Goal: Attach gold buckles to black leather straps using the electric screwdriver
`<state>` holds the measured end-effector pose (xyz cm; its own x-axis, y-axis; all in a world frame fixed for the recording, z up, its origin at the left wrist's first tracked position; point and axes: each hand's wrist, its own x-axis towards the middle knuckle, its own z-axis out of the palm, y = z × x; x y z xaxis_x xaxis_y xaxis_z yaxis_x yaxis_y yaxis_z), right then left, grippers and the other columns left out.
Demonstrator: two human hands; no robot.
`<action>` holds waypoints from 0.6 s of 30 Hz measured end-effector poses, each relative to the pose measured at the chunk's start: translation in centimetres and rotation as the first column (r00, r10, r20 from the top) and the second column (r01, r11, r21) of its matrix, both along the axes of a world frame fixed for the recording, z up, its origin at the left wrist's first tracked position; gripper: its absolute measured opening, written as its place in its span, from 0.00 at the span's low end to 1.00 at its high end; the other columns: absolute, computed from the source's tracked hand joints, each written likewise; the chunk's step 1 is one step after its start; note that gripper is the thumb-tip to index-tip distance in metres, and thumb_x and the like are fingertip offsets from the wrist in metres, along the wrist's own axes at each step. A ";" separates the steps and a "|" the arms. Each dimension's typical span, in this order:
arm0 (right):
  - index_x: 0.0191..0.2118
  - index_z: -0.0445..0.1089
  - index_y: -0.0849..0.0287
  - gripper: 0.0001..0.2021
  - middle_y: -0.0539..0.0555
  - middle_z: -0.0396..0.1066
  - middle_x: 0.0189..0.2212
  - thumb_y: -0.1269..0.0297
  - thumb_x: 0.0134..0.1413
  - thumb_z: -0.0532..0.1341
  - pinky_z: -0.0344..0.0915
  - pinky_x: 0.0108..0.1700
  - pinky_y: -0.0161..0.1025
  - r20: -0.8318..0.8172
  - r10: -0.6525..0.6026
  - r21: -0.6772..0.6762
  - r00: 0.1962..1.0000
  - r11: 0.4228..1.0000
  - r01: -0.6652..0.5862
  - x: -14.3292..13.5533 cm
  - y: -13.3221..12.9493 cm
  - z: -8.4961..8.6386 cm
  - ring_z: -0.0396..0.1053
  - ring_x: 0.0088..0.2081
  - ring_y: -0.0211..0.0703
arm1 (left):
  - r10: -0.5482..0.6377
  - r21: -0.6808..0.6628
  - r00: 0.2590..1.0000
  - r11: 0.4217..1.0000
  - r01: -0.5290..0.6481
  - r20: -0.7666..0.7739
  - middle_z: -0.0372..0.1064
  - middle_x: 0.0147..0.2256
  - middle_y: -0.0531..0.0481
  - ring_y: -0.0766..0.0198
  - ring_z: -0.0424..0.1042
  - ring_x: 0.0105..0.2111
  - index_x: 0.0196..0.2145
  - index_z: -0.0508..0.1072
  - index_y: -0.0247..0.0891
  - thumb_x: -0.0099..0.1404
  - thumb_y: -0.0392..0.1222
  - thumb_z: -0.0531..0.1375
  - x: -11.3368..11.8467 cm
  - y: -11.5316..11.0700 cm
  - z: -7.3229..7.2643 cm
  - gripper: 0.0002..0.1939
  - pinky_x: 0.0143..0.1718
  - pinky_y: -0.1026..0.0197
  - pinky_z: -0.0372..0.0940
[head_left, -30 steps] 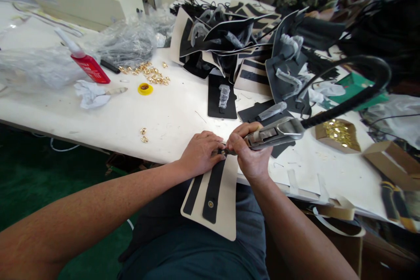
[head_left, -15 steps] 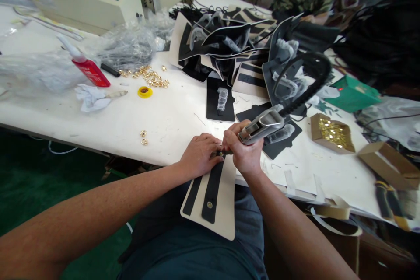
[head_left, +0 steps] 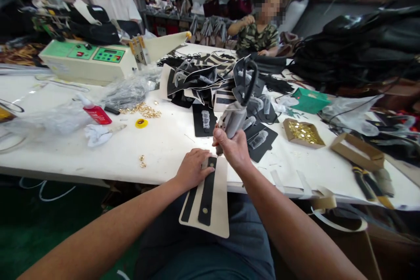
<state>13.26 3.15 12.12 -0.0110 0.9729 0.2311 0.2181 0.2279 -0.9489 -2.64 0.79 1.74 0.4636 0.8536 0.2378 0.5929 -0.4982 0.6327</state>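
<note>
My left hand (head_left: pixel 194 167) presses on the upper left of a beige panel (head_left: pixel 219 192), its thumb at the black strap (head_left: pixel 207 190) sewn or laid along it. A round metal stud or screw shows at each end of that strap. The panel lies partly on the table edge and partly over my lap. My right hand (head_left: pixel 234 148) is closed around a grey powered screwdriver (head_left: pixel 233 119) with a black hose looping up from its top. The tool is tilted, its lower end just above the far end of the panel, apart from the strap's upper stud.
Black and beige panels (head_left: pixel 205 124) are heaped ahead. Gold fittings (head_left: pixel 144 110), a red glue bottle (head_left: pixel 97 112) and a yellow cap (head_left: pixel 141 123) sit left. Right are a box of gold pieces (head_left: pixel 303 133), an open carton (head_left: pixel 357 152) and pliers (head_left: pixel 370 186). Two people are beyond.
The view has tilted up. My right hand has lifted the screwdriver off the strap's upper end and turned it more upright. My left hand has slid slightly left, baring the upper stud.
</note>
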 end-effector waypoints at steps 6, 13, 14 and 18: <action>0.55 0.71 0.57 0.19 0.57 0.75 0.46 0.54 0.64 0.63 0.67 0.47 0.42 0.718 0.014 -0.079 0.696 0.995 0.061 3.3 1.6 -1.6 0.73 0.44 0.49 | 0.039 -0.173 0.994 0.983 -0.055 -0.099 0.78 0.50 0.39 0.43 0.71 0.55 0.54 0.78 0.36 0.55 0.45 0.73 0.6 1.4 1.9 0.29 0.59 0.43 0.64; 0.60 0.74 0.57 0.23 0.63 0.73 0.52 0.63 0.59 0.67 0.66 0.53 0.47 0.816 0.075 -0.154 0.574 0.984 0.091 5.5 0.5 -6.4 0.71 0.53 0.58 | -0.014 -0.397 1.000 0.918 0.005 -0.022 0.80 0.45 0.48 0.53 0.78 0.44 0.48 0.78 0.38 0.53 0.39 0.71 0.6 1.8 3.6 0.22 0.48 0.53 0.70; 0.60 0.74 0.58 0.23 0.64 0.73 0.52 0.63 0.59 0.67 0.65 0.55 0.48 0.817 0.057 -0.132 0.574 0.987 0.090 5.6 0.2 -6.3 0.70 0.54 0.59 | -0.015 -0.421 1.000 0.907 0.012 -0.002 0.80 0.43 0.49 0.54 0.78 0.42 0.46 0.78 0.38 0.54 0.38 0.70 0.6 1.5 4.0 0.20 0.46 0.55 0.71; 0.56 0.76 0.61 0.19 0.63 0.76 0.49 0.60 0.63 0.64 0.67 0.59 0.51 0.715 -0.119 0.077 0.689 0.993 0.092 5.7 -2.5 -4.5 0.72 0.54 0.57 | -0.001 -0.458 0.999 0.889 0.022 0.046 0.79 0.34 0.52 0.58 0.77 0.35 0.38 0.79 0.36 0.55 0.37 0.69 0.0 -0.4 6.5 0.11 0.38 0.60 0.70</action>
